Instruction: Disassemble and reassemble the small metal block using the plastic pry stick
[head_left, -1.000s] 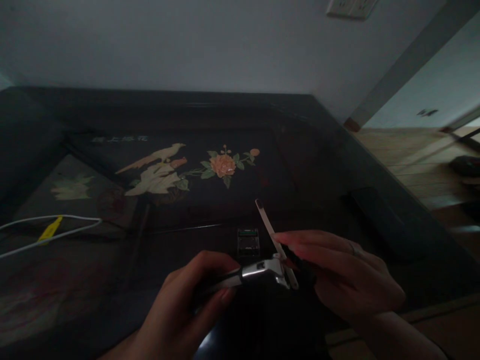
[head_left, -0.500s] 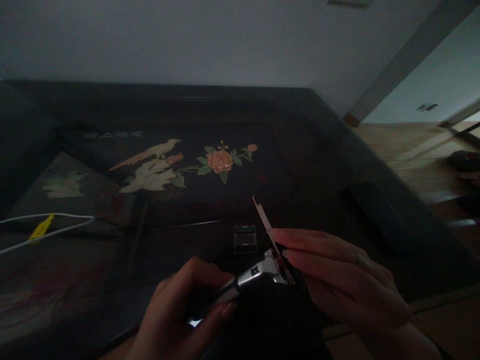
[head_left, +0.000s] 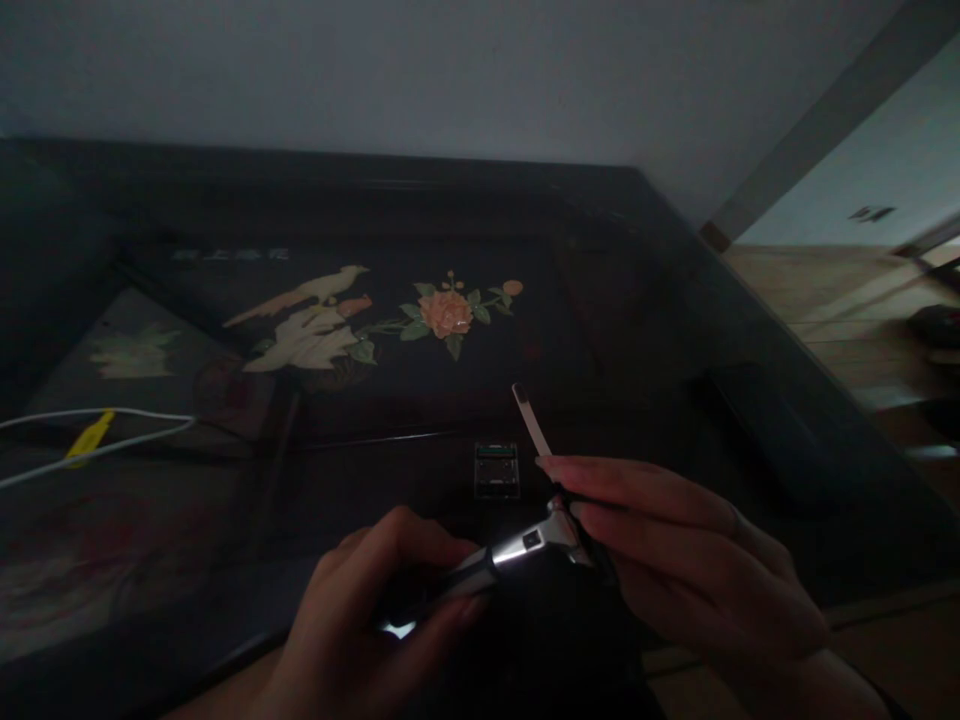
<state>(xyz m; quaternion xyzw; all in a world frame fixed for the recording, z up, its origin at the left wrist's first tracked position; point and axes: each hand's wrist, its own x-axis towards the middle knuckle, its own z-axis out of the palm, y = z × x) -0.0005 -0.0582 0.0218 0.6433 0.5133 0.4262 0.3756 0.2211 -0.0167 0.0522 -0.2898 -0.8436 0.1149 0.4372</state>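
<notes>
My left hand is closed round the handle of a razor with a shiny silver neck and a dark grip. The razor's head points right and touches or nearly touches the fingers of my right hand. Between the thumb and fingers of that hand is a slim pale stick with a dark patch at its far tip. Its lower end runs behind the fingers by the razor head, where contact is hard to make out. A small clear case with a green strip lies on the table just beyond the razor.
The dark glossy table bears a bird-and-flower inlay. A white cable with a yellow tag lies at left. A dark flat object rests at right. A wall stands behind.
The razor has shifted slightly right and its head has turned a little against my right fingers. Both hands keep their hold. The whole view has moved slightly.
</notes>
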